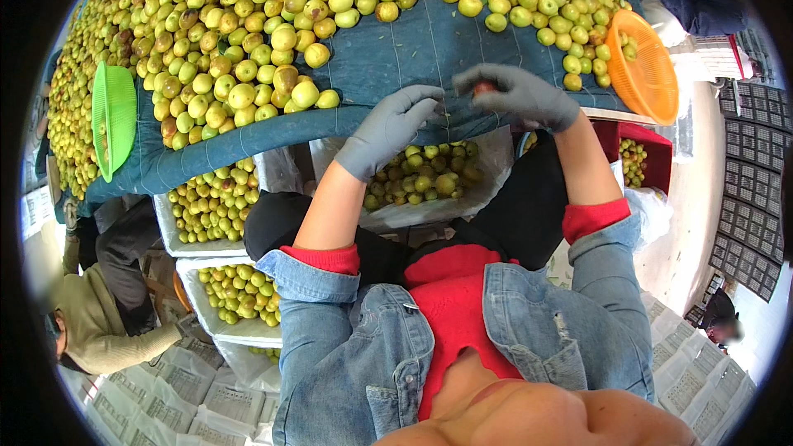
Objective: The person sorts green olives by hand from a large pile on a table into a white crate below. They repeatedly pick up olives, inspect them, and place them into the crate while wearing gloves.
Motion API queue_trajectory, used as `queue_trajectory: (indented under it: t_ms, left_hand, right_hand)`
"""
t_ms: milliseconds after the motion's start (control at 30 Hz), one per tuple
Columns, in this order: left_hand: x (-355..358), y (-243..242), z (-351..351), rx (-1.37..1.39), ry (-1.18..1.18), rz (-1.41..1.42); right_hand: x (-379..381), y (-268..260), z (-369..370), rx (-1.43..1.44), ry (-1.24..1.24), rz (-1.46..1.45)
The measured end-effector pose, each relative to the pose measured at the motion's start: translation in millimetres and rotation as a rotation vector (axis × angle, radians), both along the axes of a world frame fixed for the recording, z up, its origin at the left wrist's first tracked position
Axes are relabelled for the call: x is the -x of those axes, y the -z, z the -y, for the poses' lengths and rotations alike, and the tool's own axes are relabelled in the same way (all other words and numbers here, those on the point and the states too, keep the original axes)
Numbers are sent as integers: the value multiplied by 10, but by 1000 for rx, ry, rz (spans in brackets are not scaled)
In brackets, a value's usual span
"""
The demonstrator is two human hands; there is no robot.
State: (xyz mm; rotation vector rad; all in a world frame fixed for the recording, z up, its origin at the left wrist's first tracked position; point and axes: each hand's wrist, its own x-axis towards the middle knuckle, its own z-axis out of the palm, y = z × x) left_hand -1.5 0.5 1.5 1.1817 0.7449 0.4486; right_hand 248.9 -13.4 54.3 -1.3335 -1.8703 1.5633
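Observation:
My right hand (pixel 520 96), in a grey glove, curls around a reddish-brown jujube (pixel 484 88) above the blue cloth (pixel 396 56) of the table. To its left is my left hand (pixel 399 127), gloved alike, over the padded front edge of the cloth. Its fingers are slightly parted and no fruit shows in them. Beyond both hands spreads a large heap of green and yellow jujubes (pixel 241 31), some with brown patches. Below my hands, between my knees, a crate lined with clear plastic holds more jujubes (pixel 427 176).
A green plastic basket (pixel 118 121) stands tilted at the left, an orange one (pixel 647 68) at the right edge. White lined crates (pixel 201 251) of jujubes sit beside my left leg. Another person (pixel 105 316) is at the left. Black crates (pixel 753 161) line the far right.

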Motion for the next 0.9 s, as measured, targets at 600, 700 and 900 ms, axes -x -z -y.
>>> queue_trajectory:
  t_ms: [600, 700, 900]
  left_hand:
    - [-140, 120, -175, 221, -413, 102]
    - [-106, 152, -168, 239, -471, 140]
    - [-157, 164, -196, 198, -543, 238]
  right_hand:
    - [24, 989, -1433, -579, 367, 498]
    - [335, 523, -1017, 125, 452, -169]
    - [382, 494, -606, 461, 284, -706]
